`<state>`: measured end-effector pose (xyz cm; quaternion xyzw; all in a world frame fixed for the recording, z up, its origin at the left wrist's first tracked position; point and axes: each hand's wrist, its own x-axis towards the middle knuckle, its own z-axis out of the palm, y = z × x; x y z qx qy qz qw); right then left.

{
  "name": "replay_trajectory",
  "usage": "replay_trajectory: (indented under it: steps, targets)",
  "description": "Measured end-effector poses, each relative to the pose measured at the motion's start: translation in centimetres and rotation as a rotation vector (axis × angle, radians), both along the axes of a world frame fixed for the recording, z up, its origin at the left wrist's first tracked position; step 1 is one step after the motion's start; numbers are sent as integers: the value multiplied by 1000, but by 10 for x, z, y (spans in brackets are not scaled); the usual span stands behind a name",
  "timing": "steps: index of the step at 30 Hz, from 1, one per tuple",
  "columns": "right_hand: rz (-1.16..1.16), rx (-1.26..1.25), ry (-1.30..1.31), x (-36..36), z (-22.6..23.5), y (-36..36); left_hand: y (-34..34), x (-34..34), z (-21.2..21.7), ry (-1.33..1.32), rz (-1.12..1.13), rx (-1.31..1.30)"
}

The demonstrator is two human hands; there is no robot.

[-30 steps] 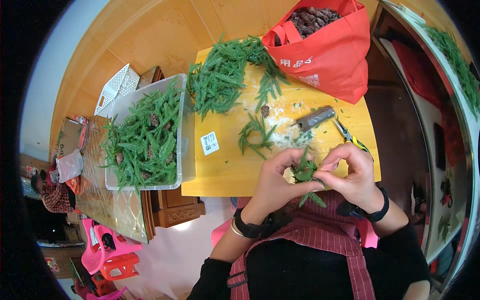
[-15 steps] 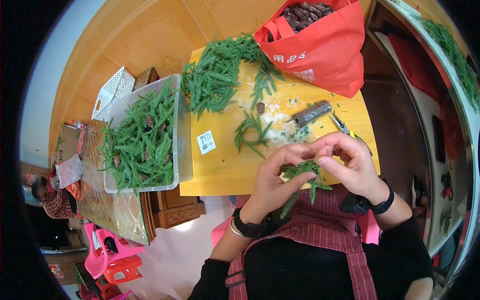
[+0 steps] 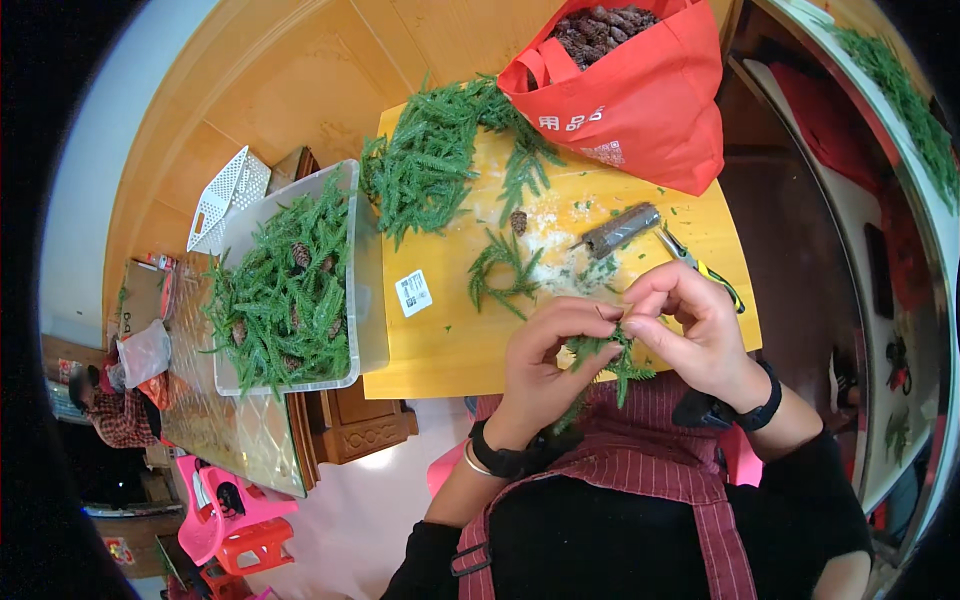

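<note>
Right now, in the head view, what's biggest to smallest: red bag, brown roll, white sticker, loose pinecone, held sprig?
1. Red bag
2. Brown roll
3. White sticker
4. Loose pinecone

Held sprig: unsure, left hand hides part.

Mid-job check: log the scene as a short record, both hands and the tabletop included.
Left hand: holds green sprig
Right hand: fingertips at the sprig's top; whether they grip anything is unclear
Yellow table: loose cone, curved sprig, dark roll, pliers, white label
Table's back: greenery heap, red bag holding pine cones
Left of table: clear bin of greenery, cones mixed in
</note>
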<state>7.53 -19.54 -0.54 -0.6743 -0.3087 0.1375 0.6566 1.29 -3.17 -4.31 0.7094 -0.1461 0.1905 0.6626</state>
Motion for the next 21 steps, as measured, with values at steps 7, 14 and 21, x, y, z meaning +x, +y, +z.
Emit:
replay_trajectory:
  steps: [7, 14, 21]
  targets:
    - [-14, -20, -33, 0, -2, -3, 2, 0, -2, -39, 37, 113]
    - [-47, -15, -80, -1, -5, -5, -2, 0, -6, 0, 43, 54]
    - [-60, -1, -127, -1, -6, -8, -8, 1, -9, 8, 81, -53]
